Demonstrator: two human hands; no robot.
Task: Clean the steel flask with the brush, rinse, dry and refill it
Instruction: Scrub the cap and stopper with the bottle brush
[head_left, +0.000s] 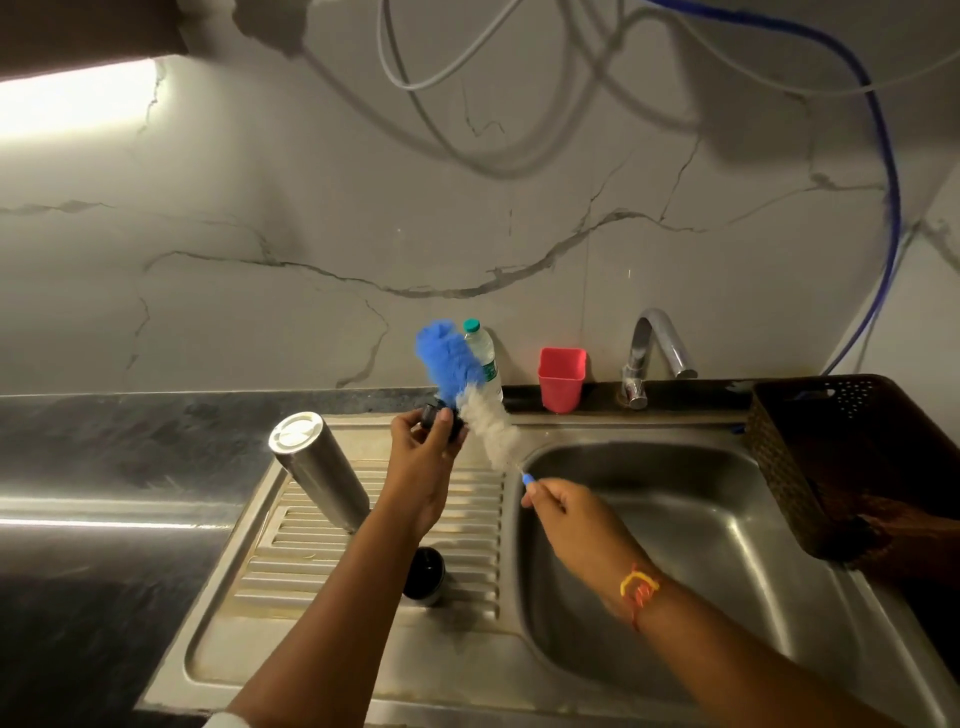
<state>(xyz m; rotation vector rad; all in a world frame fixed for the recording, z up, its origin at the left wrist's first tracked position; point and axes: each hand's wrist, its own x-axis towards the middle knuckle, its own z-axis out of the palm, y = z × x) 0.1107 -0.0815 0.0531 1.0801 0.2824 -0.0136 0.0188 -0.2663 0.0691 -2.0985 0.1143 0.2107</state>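
Pinching right hand (566, 514): grips thin blue handle end of brush (491, 426) between thumb and fingertips, above far-left rim of sink basin (675, 561)
Left hand (423, 467): fingers curled round small black cap (434, 415), just beside the white bristles
Brush: slants up and far-left, white bristles low, blue bristles at tip, in front of plastic bottle (485, 358)
Steel flask (322, 473): stands on ribbed drainboard (291, 571), left of both hands, untouched
Black lid (428, 577): on drainboard, near side, partly behind left forearm
Far ledge: red cup (561, 382), tap (657, 348)
Right edge: brown basket (831, 467)
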